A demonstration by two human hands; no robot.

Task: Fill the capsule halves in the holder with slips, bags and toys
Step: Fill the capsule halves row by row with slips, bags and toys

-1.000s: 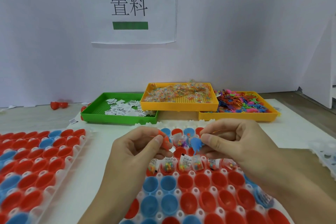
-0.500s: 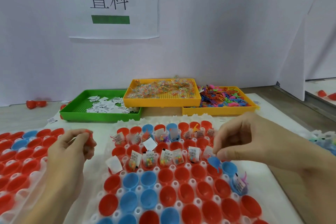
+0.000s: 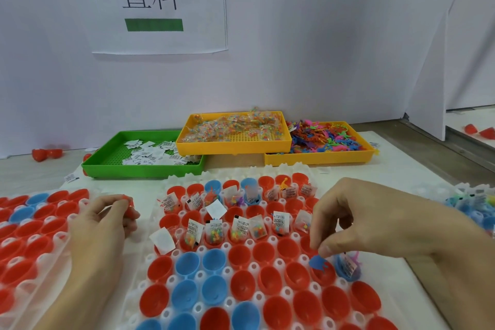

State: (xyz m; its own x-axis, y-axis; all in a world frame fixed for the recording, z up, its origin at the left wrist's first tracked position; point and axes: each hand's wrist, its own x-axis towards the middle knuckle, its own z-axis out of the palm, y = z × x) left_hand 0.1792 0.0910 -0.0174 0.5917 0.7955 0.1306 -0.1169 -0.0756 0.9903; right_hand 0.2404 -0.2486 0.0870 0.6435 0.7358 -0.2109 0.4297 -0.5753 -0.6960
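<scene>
Capsule halves [image 3: 242, 286], red and blue, sit open side up in the white holder [image 3: 267, 170] at the middle of the head view, near the bottom edge; the two far rows carry slips and small bags of coloured beads standing in the cups, while the nearer rows show bare cups. One folded slip [image 3: 216, 208] leans between the two filled rows and another white slip [image 3: 162, 240] stands in a red half at the holder's left edge. The right hand [image 3: 375, 225] hangs over the holder's right side, thumb and forefinger pinching a small blue toy [image 3: 318, 263] just above a red half [image 3: 322, 273]; right beside it a blue half [image 3: 347, 268] holds a printed slip and a pink toy. The left hand [image 3: 104, 222] rests at the gap between this holder and a second holder [image 3: 34, 238] of red and blue halves on the left, its fingers curled round a small orange-red piece [image 3: 130, 203] that I cannot identify. Behind the holders stand a green tray [image 3: 112, 167] with white slips, an orange tray [image 3: 233, 146] with clear bags of beads, and a second orange tray [image 3: 318, 159] heaped with coloured toys, the middle one raised across the edges of the other two. A white sheet [image 3: 160, 2] with printed characters and a green bar hangs on the wall behind
</scene>
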